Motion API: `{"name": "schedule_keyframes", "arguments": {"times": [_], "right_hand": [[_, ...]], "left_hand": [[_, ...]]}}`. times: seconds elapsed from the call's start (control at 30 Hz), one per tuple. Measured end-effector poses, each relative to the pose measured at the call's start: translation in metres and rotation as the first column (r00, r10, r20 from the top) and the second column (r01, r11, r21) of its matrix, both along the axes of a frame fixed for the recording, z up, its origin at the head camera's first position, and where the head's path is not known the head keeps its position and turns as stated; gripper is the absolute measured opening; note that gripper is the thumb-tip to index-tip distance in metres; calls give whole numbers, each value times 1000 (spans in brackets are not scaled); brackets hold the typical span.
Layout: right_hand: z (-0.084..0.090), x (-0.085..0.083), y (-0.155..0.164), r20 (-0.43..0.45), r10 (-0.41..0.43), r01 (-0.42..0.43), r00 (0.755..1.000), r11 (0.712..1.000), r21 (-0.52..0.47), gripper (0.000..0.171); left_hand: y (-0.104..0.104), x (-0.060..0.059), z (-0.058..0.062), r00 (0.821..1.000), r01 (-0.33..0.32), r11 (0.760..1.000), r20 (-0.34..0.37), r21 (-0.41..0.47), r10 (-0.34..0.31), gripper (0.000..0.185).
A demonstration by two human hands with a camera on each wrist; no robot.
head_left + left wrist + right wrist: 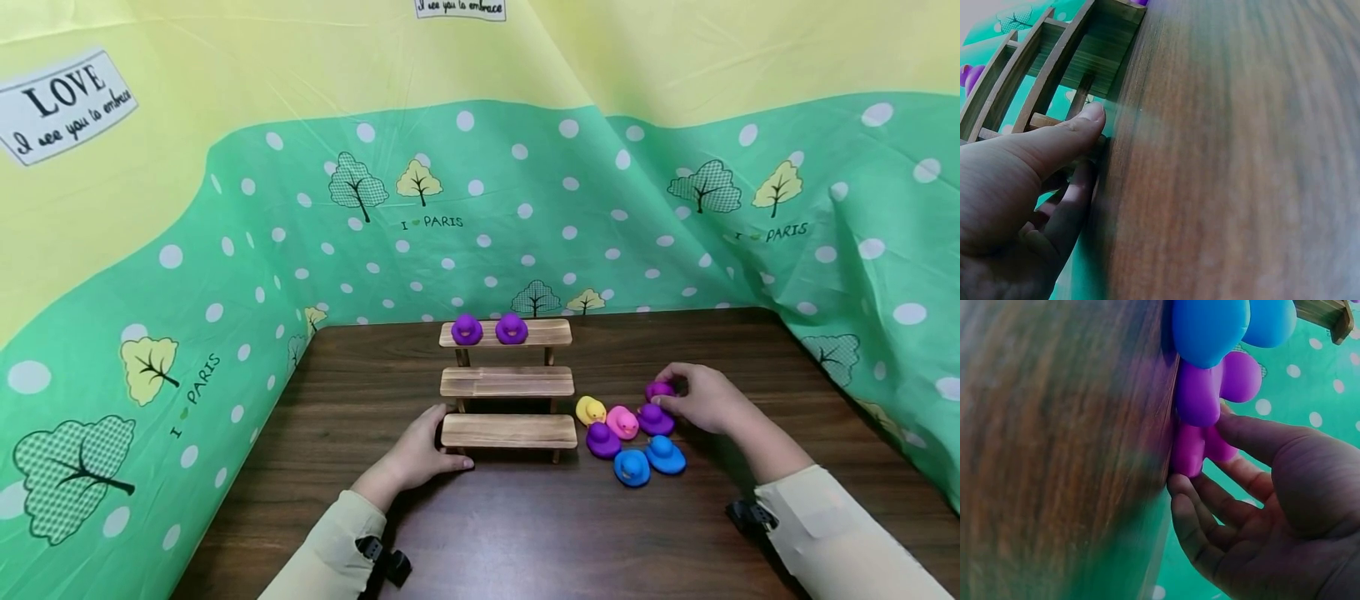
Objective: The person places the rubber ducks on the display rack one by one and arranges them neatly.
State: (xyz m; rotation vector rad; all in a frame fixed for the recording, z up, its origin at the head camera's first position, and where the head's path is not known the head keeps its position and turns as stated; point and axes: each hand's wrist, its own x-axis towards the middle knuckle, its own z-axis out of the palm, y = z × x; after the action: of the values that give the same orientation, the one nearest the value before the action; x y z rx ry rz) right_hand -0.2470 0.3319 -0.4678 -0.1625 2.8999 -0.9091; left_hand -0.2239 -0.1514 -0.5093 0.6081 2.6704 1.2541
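A three-step wooden stand (507, 382) stands mid-table, with two purple rubber ducks (467, 330) on its top step. My left hand (415, 452) holds the left end of the stand low down, thumb along the front; the left wrist view shows thumb and fingers about a lower corner (1047, 120). To the right of the stand my right hand (701, 398) pinches the farthest purple duck (1189, 450) between thumb and fingers, still at table level. Touching or close to it lies another purple duck (656, 419). My hand partly covers the pinched duck.
Beside the stand's right end sit a yellow duck (591, 411), a pink duck (622, 422), a third loose purple duck (602, 441) and two blue ducks (632, 468). A green and yellow printed cloth (480, 233) walls in the dark wooden table (480, 517) at the back and sides.
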Motion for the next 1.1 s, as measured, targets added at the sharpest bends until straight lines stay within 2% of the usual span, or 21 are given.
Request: {"name": "schedule_keyframes", "arguments": {"times": [0.27, 0.43, 0.77, 1.1], "right_hand": [[2, -1, 2, -4, -23, 22, 1000, 1000, -17, 39], [7, -3, -2, -80, -29, 29, 996, 1000, -6, 38], [25, 0, -19, -200, -21, 9, 980, 998, -62, 35], [41, 2, -34, -332, -39, -8, 942, 990, -139, 38]], "left_hand": [[0, -1, -1, 1000, -3, 1000, -13, -11, 3, 78], [0, -2, -1, 1000, -5, 1000, -18, -22, 4, 78], [-1, -1, -3, 1000, -9, 1000, -24, -29, 8, 79], [-1, -1, -2, 1000, -8, 1000, -21, -23, 7, 79]]}}
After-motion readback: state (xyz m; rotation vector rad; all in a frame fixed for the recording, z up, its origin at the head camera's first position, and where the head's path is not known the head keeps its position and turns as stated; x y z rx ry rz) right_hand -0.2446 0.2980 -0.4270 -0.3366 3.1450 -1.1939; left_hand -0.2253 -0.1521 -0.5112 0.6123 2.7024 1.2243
